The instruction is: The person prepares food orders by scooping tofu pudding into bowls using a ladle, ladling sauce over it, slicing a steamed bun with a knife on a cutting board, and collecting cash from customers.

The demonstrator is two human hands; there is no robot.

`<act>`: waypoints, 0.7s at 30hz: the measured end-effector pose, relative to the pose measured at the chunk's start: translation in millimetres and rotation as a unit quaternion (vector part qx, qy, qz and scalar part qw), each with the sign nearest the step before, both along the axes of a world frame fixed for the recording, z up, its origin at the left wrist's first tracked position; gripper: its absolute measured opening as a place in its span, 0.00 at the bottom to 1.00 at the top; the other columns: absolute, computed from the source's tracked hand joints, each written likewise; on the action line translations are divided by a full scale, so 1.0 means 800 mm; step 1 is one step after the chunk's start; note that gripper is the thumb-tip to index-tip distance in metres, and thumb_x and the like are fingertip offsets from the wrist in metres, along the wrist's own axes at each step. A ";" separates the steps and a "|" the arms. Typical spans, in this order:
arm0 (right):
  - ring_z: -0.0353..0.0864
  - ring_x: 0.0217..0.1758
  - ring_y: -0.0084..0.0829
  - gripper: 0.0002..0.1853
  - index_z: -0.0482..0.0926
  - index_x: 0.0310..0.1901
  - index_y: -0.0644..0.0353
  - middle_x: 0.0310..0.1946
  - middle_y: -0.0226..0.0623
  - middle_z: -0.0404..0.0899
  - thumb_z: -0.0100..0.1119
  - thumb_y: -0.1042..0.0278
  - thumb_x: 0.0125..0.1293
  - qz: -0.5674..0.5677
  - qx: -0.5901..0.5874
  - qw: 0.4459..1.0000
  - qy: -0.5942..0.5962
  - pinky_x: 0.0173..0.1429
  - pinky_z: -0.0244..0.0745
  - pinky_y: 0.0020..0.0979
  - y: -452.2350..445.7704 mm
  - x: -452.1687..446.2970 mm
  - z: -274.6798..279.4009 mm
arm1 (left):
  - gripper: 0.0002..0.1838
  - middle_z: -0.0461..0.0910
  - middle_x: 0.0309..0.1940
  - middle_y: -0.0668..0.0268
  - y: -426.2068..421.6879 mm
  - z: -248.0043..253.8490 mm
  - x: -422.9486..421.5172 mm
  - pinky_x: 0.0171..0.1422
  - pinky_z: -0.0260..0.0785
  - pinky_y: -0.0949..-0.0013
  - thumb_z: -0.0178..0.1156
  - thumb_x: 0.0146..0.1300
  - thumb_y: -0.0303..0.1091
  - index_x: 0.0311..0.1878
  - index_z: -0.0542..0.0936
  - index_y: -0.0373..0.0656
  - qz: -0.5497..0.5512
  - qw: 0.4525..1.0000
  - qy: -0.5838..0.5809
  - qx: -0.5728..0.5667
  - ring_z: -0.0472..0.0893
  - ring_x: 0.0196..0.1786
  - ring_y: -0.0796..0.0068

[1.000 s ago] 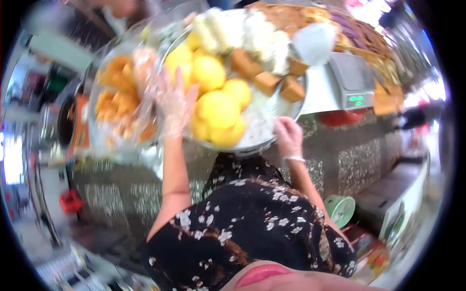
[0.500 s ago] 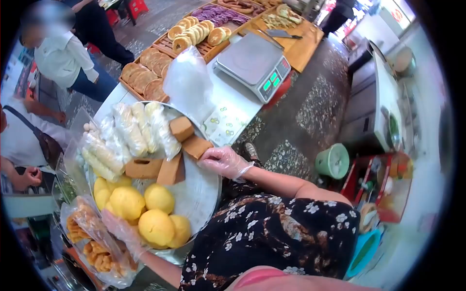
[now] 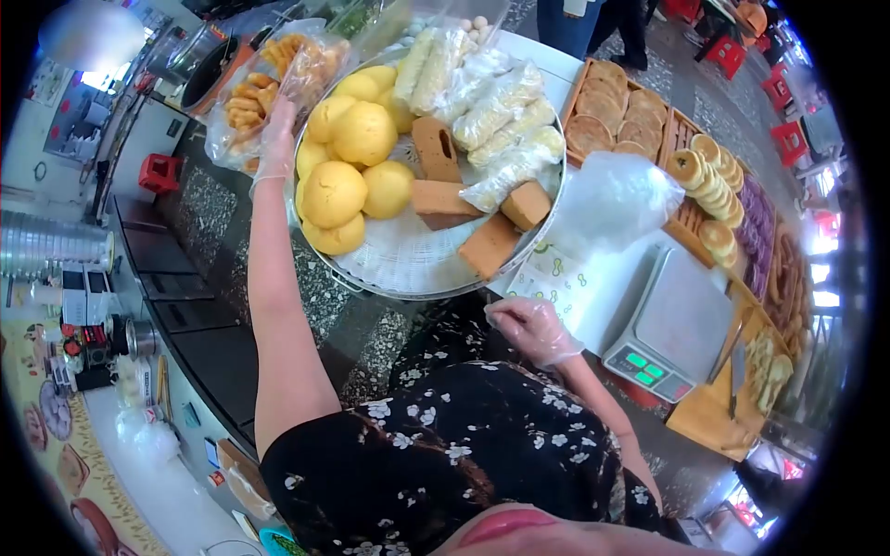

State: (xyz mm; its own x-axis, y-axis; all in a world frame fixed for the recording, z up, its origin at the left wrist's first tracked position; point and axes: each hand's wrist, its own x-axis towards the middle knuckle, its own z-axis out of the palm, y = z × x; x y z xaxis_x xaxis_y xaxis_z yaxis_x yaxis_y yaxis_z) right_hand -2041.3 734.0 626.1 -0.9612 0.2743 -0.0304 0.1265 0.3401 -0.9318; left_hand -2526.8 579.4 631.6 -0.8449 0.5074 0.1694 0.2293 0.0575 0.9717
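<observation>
My left hand [image 3: 276,144], in a clear plastic glove, is stretched out along the near side of a plastic bag of fried dough twists [image 3: 252,100]. Its fingers are extended; whether they press on the bag I cannot tell. Right of it, a round woven tray [image 3: 399,259] holds yellow buns [image 3: 362,132], brown cake pieces [image 3: 489,245] and plastic-wrapped corn cobs [image 3: 501,107]. My right hand [image 3: 528,329], gloved too, hovers just off the tray's near edge, fingers curled in with nothing visible in them.
On the white table at right lie a clear plastic bag [image 3: 616,199] and a digital scale [image 3: 681,315]. Beyond are trays of flatbreads [image 3: 612,107] and small round cakes [image 3: 709,176], plus a knife [image 3: 737,375] on a wooden board. A dark counter [image 3: 199,343] runs along the left.
My view has swung round to the left. My left hand has gone from the yellow buns to the bag of dough twists. My right hand has come away from the brown cake.
</observation>
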 end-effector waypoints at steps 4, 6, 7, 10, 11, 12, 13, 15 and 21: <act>0.82 0.33 0.38 0.08 0.80 0.39 0.62 0.31 0.43 0.82 0.54 0.68 0.62 -0.075 -0.024 0.994 -0.071 0.40 0.76 0.32 -0.021 -0.015 0.000 | 0.43 0.60 0.65 0.43 0.022 0.021 -0.031 0.72 0.48 0.56 0.60 0.55 0.57 0.65 0.62 0.34 0.006 0.898 0.323 -0.297 0.57 0.69 0.49; 0.82 0.33 0.40 0.10 0.81 0.38 0.60 0.30 0.45 0.82 0.55 0.64 0.62 -0.128 0.029 0.990 -0.050 0.42 0.76 0.36 -0.028 -0.021 -0.018 | 0.52 0.55 0.68 0.44 0.040 0.021 -0.034 0.73 0.47 0.54 0.64 0.46 0.61 0.69 0.57 0.39 -0.083 0.786 0.416 -0.449 0.56 0.70 0.48; 0.82 0.33 0.41 0.11 0.80 0.39 0.60 0.30 0.46 0.81 0.55 0.63 0.61 -0.160 0.016 0.987 -0.029 0.41 0.76 0.37 -0.030 -0.005 -0.033 | 0.54 0.58 0.67 0.46 0.049 0.011 -0.008 0.72 0.51 0.53 0.69 0.41 0.56 0.69 0.57 0.39 -0.161 0.793 0.336 -0.483 0.58 0.69 0.48; 0.81 0.33 0.41 0.11 0.79 0.39 0.60 0.30 0.46 0.81 0.53 0.63 0.61 -0.223 -0.030 0.973 -0.048 0.43 0.75 0.35 -0.036 0.051 -0.035 | 0.48 0.71 0.56 0.47 0.065 0.011 0.128 0.62 0.65 0.56 0.71 0.36 0.47 0.63 0.65 0.41 -0.119 0.694 0.477 -0.526 0.71 0.59 0.51; 0.81 0.33 0.40 0.11 0.79 0.38 0.60 0.29 0.45 0.81 0.53 0.64 0.61 -0.242 -0.033 0.968 -0.055 0.43 0.75 0.35 -0.039 0.072 -0.037 | 0.49 0.68 0.60 0.49 0.062 -0.010 0.143 0.65 0.63 0.57 0.71 0.36 0.47 0.65 0.64 0.42 -0.068 0.669 0.495 -0.551 0.68 0.63 0.53; 0.81 0.33 0.40 0.10 0.79 0.37 0.60 0.29 0.44 0.81 0.53 0.65 0.59 -0.239 -0.042 0.969 -0.047 0.41 0.74 0.35 -0.040 0.093 -0.047 | 0.49 0.66 0.63 0.51 0.062 -0.013 0.161 0.67 0.61 0.58 0.71 0.37 0.48 0.66 0.62 0.43 -0.084 0.653 0.470 -0.588 0.65 0.66 0.54; 0.81 0.33 0.40 0.10 0.79 0.37 0.60 0.29 0.44 0.81 0.52 0.65 0.59 -0.239 -0.025 0.969 -0.057 0.41 0.74 0.35 -0.034 0.121 -0.056 | 0.49 0.62 0.65 0.53 0.069 -0.015 0.180 0.66 0.61 0.53 0.70 0.40 0.50 0.67 0.60 0.47 -0.104 0.623 0.458 -0.625 0.64 0.66 0.52; 0.81 0.32 0.41 0.10 0.79 0.37 0.60 0.29 0.44 0.81 0.52 0.65 0.59 -0.258 0.004 0.964 -0.063 0.40 0.74 0.36 -0.027 0.150 -0.067 | 0.49 0.58 0.68 0.55 0.071 -0.015 0.156 0.64 0.61 0.48 0.69 0.43 0.52 0.69 0.58 0.52 -0.120 0.577 0.463 -0.662 0.63 0.66 0.49; 0.81 0.32 0.40 0.12 0.80 0.38 0.61 0.29 0.44 0.82 0.51 0.64 0.61 -0.344 0.069 0.926 -0.135 0.43 0.75 0.37 0.025 0.217 -0.057 | 0.46 0.59 0.67 0.55 0.081 -0.046 0.115 0.65 0.60 0.49 0.67 0.45 0.52 0.68 0.58 0.51 -0.113 0.616 0.448 -0.638 0.63 0.66 0.51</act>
State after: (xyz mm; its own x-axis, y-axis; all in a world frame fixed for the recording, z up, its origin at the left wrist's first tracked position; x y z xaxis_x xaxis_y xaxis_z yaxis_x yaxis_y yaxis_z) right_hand -1867.6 753.7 580.7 -0.5191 0.8390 -0.1630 0.5801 0.2058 -0.7881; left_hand -2434.9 644.3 594.7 -0.5852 0.7982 -0.1427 0.7835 0.5114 -0.3528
